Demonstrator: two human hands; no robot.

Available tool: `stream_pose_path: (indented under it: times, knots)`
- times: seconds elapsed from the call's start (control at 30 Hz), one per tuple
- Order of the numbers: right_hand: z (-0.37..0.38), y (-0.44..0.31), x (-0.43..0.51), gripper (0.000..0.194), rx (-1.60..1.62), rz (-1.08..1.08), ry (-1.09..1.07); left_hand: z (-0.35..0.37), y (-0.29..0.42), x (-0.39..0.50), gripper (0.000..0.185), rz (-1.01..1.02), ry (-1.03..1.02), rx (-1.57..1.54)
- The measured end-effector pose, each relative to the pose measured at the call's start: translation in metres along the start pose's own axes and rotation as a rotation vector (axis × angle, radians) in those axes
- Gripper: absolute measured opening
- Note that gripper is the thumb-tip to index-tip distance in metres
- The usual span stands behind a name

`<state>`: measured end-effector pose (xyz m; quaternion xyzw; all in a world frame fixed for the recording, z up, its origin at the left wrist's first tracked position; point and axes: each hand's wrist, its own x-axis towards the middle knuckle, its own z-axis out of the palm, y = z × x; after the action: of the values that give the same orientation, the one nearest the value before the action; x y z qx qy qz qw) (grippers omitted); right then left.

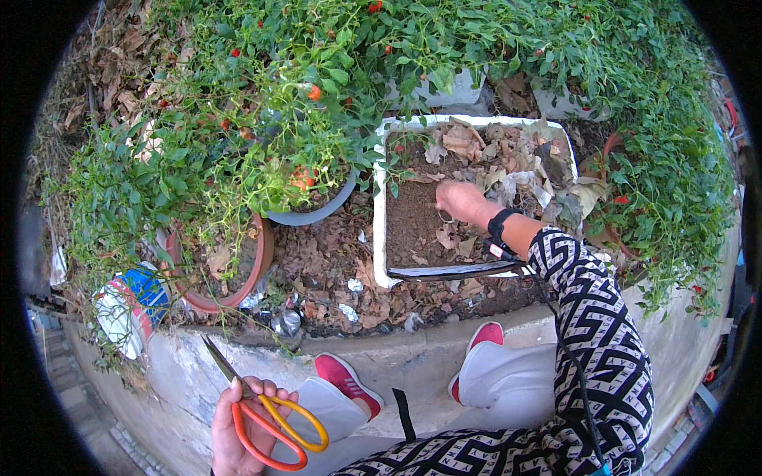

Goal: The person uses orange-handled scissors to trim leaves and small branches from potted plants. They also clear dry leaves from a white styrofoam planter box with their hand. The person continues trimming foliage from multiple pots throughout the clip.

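Note:
My left hand (241,419) is closed around the pivot end of a pair of scissors (277,425) with one orange and one yellow handle loop. Their dark metal blades point up and to the left, over the concrete ledge. My right hand (461,202) reaches into a white foam box (381,238) of brown soil (411,214). Its fingers are bunched low over the soil, and a thin pale curved strand shows just below them. The fingertips are hidden, so whether they hold anything cannot be told. Dry leaves (464,143) cover the box's far and right parts.
Leafy pepper plants (333,119) with red fruit crowd the back and both sides. A terracotta pot (262,256), a grey pot (321,211) and a blue-and-white container (134,309) stand left. Dry leaves and litter lie before the concrete ledge (405,357) under my feet.

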<state>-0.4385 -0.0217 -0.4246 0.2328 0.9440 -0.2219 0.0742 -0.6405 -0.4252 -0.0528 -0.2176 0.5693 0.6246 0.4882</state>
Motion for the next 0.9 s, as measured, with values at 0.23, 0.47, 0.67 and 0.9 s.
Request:
stream_pose_path:
  times: [0.23, 0.47, 0.67, 0.9]
  knots:
    - [0.021, -0.019, 0.002, 0.018, 0.025, -0.029, 0.072, 0.001, -0.001, -0.002, 0.033, -0.004, -0.013, 0.002]
    - [0.014, -0.011, 0.010, 0.014, 0.034, -0.123, -0.195, 0.003, 0.009, -0.007, 0.025, -0.102, -0.079, -0.021]
    - [0.026, -0.036, 0.013, 0.012, 0.099, -0.020, 0.057, 0.005, -0.002, -0.004, 0.033, -0.004, -0.014, -0.002]
    - [0.024, -0.041, 0.016, 0.016, 0.093, -0.202, -0.278, 0.005, 0.005, -0.008, 0.027, -0.062, -0.041, 0.003]
